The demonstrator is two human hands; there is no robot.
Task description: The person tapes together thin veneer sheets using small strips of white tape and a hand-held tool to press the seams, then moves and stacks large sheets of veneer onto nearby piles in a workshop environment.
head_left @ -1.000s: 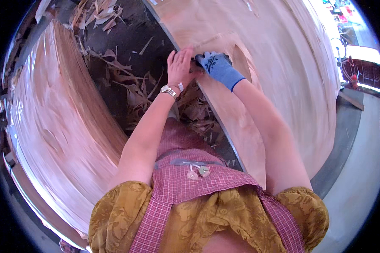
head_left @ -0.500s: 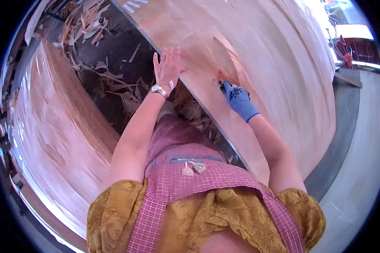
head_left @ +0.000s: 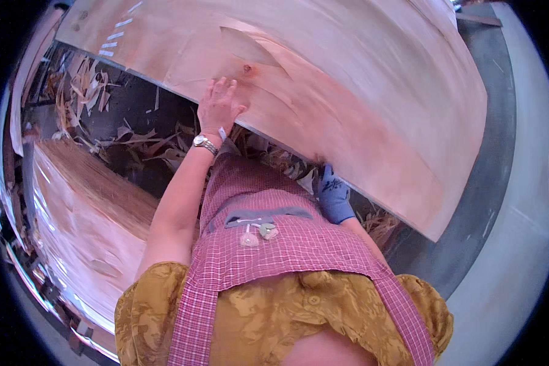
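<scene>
A large sheet of pale wood veneer [head_left: 372, 122] lies in front of me, with a reddish-brown knot [head_left: 247, 69] and a raised flap or split [head_left: 253, 47] in its surface. My bare left hand [head_left: 219, 110] rests flat on the sheet near its close edge, fingers stretched out. A watch [head_left: 204, 143] is on that wrist. My right hand [head_left: 334, 196], in a blue glove, is at the sheet's near edge, its index finger pointing along it. Its other fingers look curled round something dark, too hidden to name.
At the left stands another stack of pale wood sheets [head_left: 82, 226]. Shavings and torn veneer strips [head_left: 88, 85] litter the dark floor [head_left: 128, 97] between the stacks. A grey floor strip [head_left: 500, 122] runs along the right side.
My right hand has drawn back from the sheet's middle to its near edge. The view has turned, so the sheet's edge now runs more crosswise. My left hand stays flat on the sheet.
</scene>
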